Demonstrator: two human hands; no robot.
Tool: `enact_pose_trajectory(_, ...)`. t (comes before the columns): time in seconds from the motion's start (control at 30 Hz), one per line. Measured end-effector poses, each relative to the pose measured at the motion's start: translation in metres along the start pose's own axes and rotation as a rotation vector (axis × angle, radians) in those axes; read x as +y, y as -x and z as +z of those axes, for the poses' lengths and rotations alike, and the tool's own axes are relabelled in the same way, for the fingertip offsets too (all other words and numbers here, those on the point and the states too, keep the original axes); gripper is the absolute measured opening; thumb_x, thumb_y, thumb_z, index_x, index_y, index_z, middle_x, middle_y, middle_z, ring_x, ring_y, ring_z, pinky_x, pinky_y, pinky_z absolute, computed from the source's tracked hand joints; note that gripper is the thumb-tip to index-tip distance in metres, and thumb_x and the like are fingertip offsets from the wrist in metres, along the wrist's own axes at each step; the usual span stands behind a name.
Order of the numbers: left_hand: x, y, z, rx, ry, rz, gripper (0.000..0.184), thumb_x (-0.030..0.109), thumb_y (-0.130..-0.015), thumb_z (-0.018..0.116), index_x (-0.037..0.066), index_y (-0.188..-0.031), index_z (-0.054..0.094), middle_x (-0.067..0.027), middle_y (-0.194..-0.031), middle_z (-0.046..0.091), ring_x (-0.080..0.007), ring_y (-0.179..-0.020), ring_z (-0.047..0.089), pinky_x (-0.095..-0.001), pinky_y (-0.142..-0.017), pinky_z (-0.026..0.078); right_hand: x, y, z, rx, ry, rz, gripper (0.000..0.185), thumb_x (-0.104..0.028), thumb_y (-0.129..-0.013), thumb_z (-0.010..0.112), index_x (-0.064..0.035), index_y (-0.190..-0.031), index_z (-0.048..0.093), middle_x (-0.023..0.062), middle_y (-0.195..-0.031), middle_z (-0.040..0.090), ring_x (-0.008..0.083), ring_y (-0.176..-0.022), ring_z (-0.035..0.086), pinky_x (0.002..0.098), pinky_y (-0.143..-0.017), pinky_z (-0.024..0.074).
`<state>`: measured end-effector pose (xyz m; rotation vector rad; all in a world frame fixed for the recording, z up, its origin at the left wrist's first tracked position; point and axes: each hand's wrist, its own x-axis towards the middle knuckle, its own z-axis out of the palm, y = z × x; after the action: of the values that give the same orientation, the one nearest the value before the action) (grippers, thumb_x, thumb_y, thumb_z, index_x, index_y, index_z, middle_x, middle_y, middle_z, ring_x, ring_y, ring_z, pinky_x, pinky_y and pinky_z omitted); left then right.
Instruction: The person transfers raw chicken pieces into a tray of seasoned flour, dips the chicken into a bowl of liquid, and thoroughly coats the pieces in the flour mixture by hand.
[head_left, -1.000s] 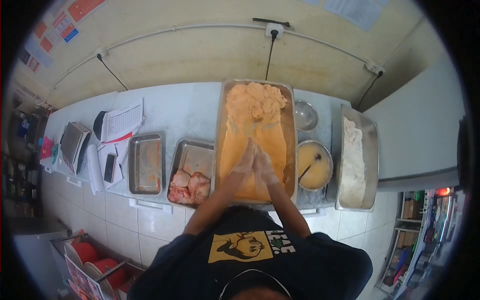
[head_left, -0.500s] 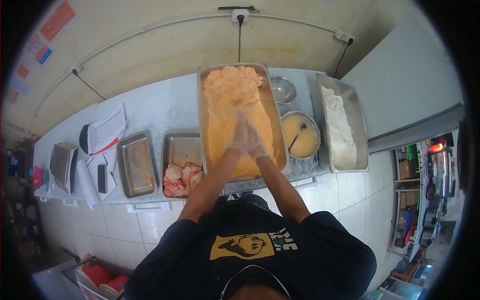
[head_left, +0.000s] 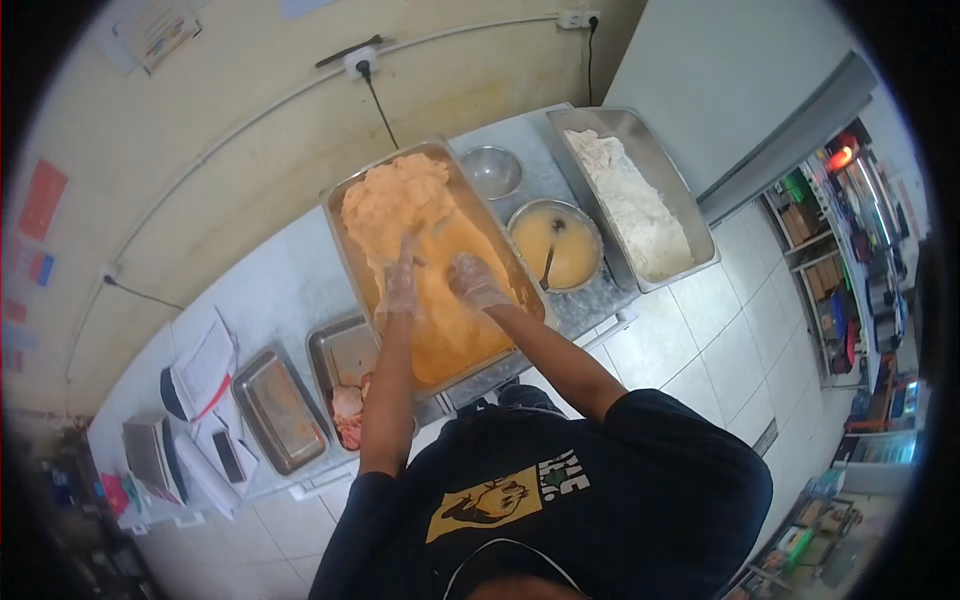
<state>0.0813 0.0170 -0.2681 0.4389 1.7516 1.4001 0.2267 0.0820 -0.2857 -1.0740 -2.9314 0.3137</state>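
A deep metal tray (head_left: 345,262) holds orange breading flour (head_left: 455,330), heaped in clumps at its far end. Both hands wear thin clear gloves and are over the flour. My left hand (head_left: 402,285) is near the tray's left side, its fingers stretched forward and thumb apart. To its right, my right hand (head_left: 477,282) is angled inward with fingers loosely curved. A gap separates the hands, and no object shows in either. Fine contact between the fingertips and the flour is hard to make out.
Right of the tray stand an empty metal bowl (head_left: 492,173), a bowl of yellowish liquid (head_left: 555,250) with a dark utensil, and a tray of white flour (head_left: 640,210). Left are raw chicken pieces (head_left: 347,412), partly behind my arm, a shallow tray (head_left: 282,410), phone (head_left: 228,457) and papers.
My hands were pressed together over the flour and have separated, the left forward and left, the right to the right. The whole view has rotated and shifted.
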Motion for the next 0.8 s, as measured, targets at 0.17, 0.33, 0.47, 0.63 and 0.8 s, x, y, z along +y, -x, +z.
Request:
enact_pose_trajectory(0.17,0.000,0.006,0.022,0.000,0.468,-0.056,0.069,0.069,-0.090,0.050,0.010,-0.126,0.057,-0.0024,-0.112,0.058,-0.0185,-0.110,0.053,-0.0360,-0.093,0.046,-0.045,0.012,-0.064,0.176,-0.589,0.095,0.044,-0.025,-0.095,0.051,-0.0039,-0.133,0.053,0.0189,-0.127,0.061,0.0306,-0.119,0.057,0.0379,-0.101,0.0438)
enact_pose_trajectory(0.33,0.020,0.042,0.046,-0.283,0.715,0.010,0.058,0.056,-0.101,0.039,0.009,-0.133,0.050,-0.0031,-0.121,0.057,-0.0175,-0.112,0.054,-0.0332,-0.098,0.045,-0.035,-0.051,0.030,0.037,-1.201,0.342,0.050,-0.032,-0.100,0.042,-0.0082,-0.144,0.041,0.0164,-0.141,0.049,0.0288,-0.122,0.054,0.0400,-0.101,0.0432)
enact_pose_trajectory(0.47,0.066,0.074,0.035,-0.169,0.341,0.032,0.059,0.053,-0.103,0.035,0.008,-0.139,0.047,-0.0062,-0.129,0.055,-0.0183,-0.119,0.051,-0.0347,-0.102,0.043,-0.041,-0.038,0.053,0.516,-0.880,-0.144,0.054,-0.032,-0.106,0.029,-0.0051,-0.152,0.024,0.0127,-0.153,0.036,0.0290,-0.129,0.048,0.0414,-0.106,0.0401)
enact_pose_trajectory(0.63,-0.005,0.028,0.047,-0.218,0.505,0.183,0.066,0.052,-0.102,0.035,0.007,-0.151,0.032,-0.0085,-0.153,0.034,-0.0237,-0.135,0.039,-0.0380,-0.112,0.032,-0.035,-0.025,-0.014,-0.025,-1.475,0.263,0.048,-0.029,-0.105,0.033,-0.0018,-0.144,0.036,0.0145,-0.152,0.036,0.0294,-0.131,0.047,0.0419,-0.103,0.0426)
enact_pose_trajectory(0.8,0.078,0.005,0.006,0.031,0.573,-0.179,0.063,0.053,-0.102,0.036,0.007,-0.145,0.043,-0.0114,-0.146,0.043,-0.0243,-0.127,0.046,-0.0371,-0.105,0.039,-0.028,0.015,-0.006,0.405,-0.809,-0.475,0.042,-0.036,-0.100,0.046,0.0000,-0.108,0.064,0.0199,-0.112,0.065,0.0289,-0.104,0.065,0.0361,-0.086,0.0515)
